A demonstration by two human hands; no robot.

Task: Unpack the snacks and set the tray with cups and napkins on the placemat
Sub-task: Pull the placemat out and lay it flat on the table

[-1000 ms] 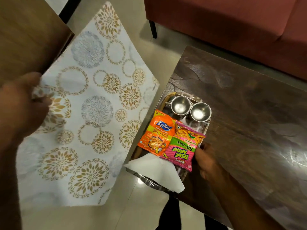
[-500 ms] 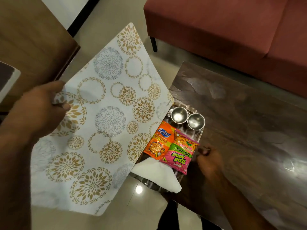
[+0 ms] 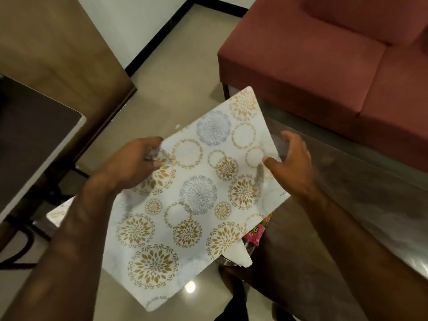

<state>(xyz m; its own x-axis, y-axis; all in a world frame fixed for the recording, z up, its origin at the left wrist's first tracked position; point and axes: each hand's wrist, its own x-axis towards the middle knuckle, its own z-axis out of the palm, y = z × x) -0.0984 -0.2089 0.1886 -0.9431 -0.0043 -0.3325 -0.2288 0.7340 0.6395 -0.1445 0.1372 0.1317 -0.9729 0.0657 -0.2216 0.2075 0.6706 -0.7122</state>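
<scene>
Although carried by the left hand alone half a second earlier, now steadied from both sides: white rectangular flexible placemat printed with gold and grey floral circles. Swung rightward from over the floor to above the near-left part of the dark brown wooden tabletop. Held in the air, tilted, not yet laid down.

Left hand: pinching the long left edge, thumb on top. Right hand: lifted away from the tray side, fingers spread wide, thumb on the printed face beside the short far-right edge; no closed pinch visible.

Now hides the steel cups and the orange packet. Leaves showing only a corner of the pink foil snack packet and the white folded paper napkin.

Judged consequence: spreading on the tabletop close at hand; tray transfer not begun.

Long axis: diagonal, near-left to far-right, far corner pointing toward the maroon fabric sofa.
</scene>
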